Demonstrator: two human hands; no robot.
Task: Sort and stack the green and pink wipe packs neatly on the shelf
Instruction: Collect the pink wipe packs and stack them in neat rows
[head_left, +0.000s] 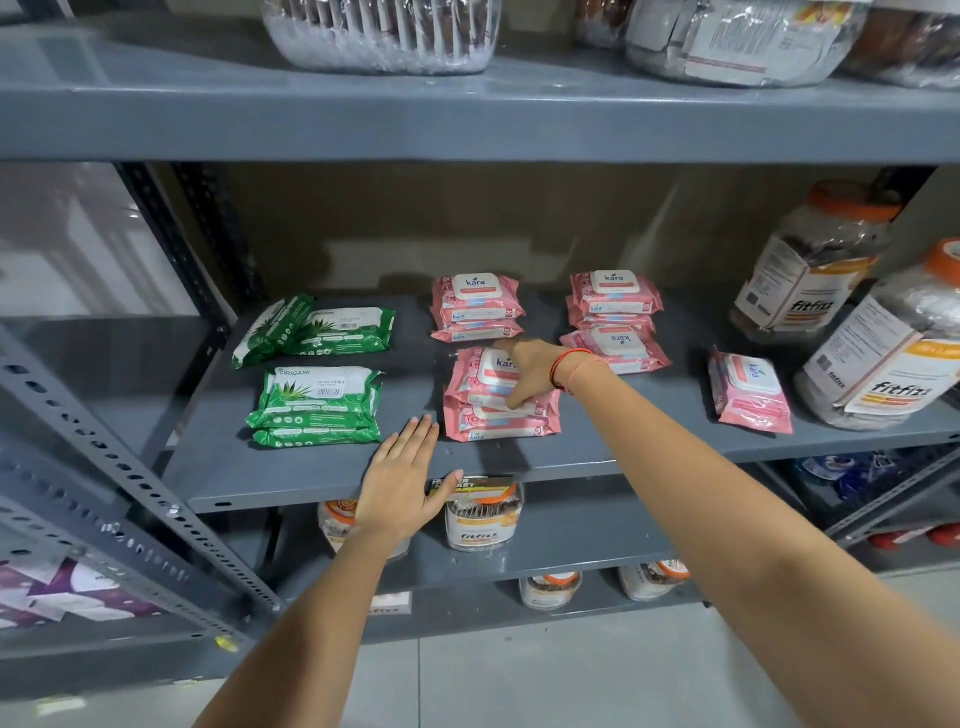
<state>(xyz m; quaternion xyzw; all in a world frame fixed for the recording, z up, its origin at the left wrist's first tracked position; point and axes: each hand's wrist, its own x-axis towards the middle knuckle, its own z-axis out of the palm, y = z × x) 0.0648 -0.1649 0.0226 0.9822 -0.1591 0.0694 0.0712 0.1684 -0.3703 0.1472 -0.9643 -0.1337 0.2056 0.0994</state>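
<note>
Bare, sleeveless forearms; the right hand (530, 371) wears red thread bracelets (569, 369) at the wrist.

On the grey metal shelf (322, 467), two stacks of green wipe packs (318, 406) lie left, one behind the other. Four stacks of pink wipe packs (478, 306) lie right of them, then a lone pink pack (750, 395) beside clear plastic jars (883, 353).

Right hand (527, 371) rests on the front pink stack (498, 400); left hand (402, 478) hovers flat, fingers spread, over the shelf (322, 478) edge beside green packs (317, 405)
</note>
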